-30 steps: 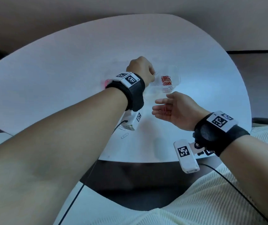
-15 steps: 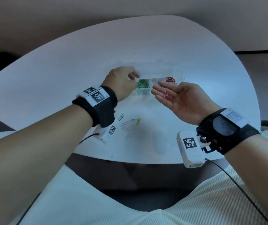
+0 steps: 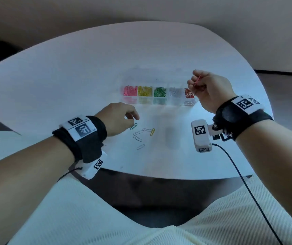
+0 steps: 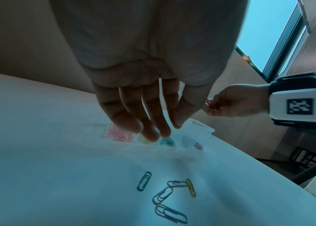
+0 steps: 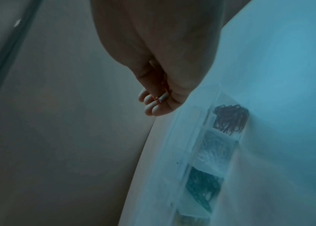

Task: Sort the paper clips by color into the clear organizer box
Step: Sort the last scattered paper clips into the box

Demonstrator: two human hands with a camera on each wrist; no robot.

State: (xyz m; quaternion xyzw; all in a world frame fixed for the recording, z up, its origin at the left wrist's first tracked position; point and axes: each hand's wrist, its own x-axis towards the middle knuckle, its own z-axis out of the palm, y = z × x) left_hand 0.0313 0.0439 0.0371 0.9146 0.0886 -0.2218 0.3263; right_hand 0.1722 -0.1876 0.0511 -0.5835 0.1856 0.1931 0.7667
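On the white table (image 3: 56,82) sits the clear organizer box (image 3: 159,75), five compartments in a row: pink clips (image 3: 130,90), yellow clips (image 3: 144,91), green clips (image 3: 160,91), silver clips (image 3: 175,92), and red clips (image 3: 188,93) at the right end. Near the front edge there's a loose bunch not yet sorted: a green clip (image 3: 133,126), a yellow clip (image 3: 152,132) and several silver clips (image 3: 138,133), all close together, some touching.

The right hand (image 3: 210,89) is curled up above the red end of the box, pinching a red clip (image 3: 197,81) between its fingertips. The left hand (image 3: 117,119) hangs just over the loose green clip with fingers relaxed and pointing down, holding nothing; from the left wrist view it looks clear of the table.

Compared with half a second back, the right hand has gone from palm-up and flat with the red clip lying on it to a closed pinch, raised nearer the box. The left hand has pulled away from the box down to the loose pile, and the whole box is now in view.
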